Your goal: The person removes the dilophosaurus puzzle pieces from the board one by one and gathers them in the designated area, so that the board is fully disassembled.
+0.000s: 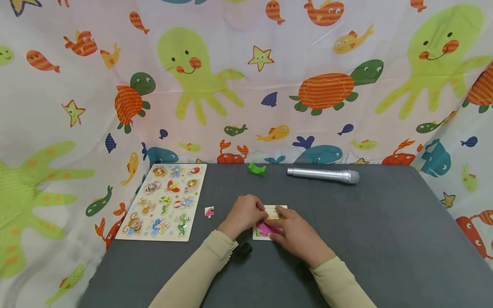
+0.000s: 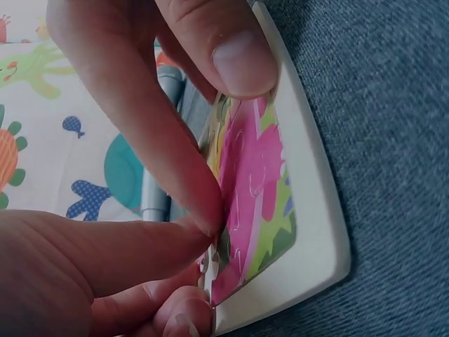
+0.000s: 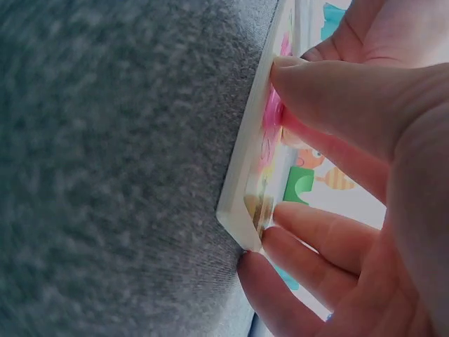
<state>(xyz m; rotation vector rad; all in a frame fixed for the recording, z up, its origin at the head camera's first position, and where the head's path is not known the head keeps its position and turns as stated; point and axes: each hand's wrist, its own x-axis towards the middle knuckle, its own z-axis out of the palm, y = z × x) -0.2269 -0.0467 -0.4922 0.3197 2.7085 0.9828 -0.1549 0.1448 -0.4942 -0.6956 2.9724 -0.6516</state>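
Observation:
A small white-framed puzzle board (image 1: 259,236) with a pink picture (image 1: 265,229) lies on the table between both hands. My left hand (image 1: 243,215) is at its left side, thumb and finger pinching what looks like a puzzle piece above the picture; the fingers mostly hide it. Extended fingers of my right hand (image 1: 302,237) reach over the board from the right. In the right wrist view, the right thumb lies on the edge of the board (image 3: 242,161), with other fingers at its far corner. The left wrist view shows one right fingertip meeting my left fingertips over the pink pieces (image 2: 245,182).
A loose pink-and-white puzzle piece (image 1: 209,211) lies left of the hands, beside a large board of insect pictures (image 1: 175,222). Behind the hands are a green block (image 1: 256,169) and a silver microphone (image 1: 323,174). A black object (image 1: 243,250) is beside the left wrist. A patterned cloth (image 1: 231,98) hangs behind.

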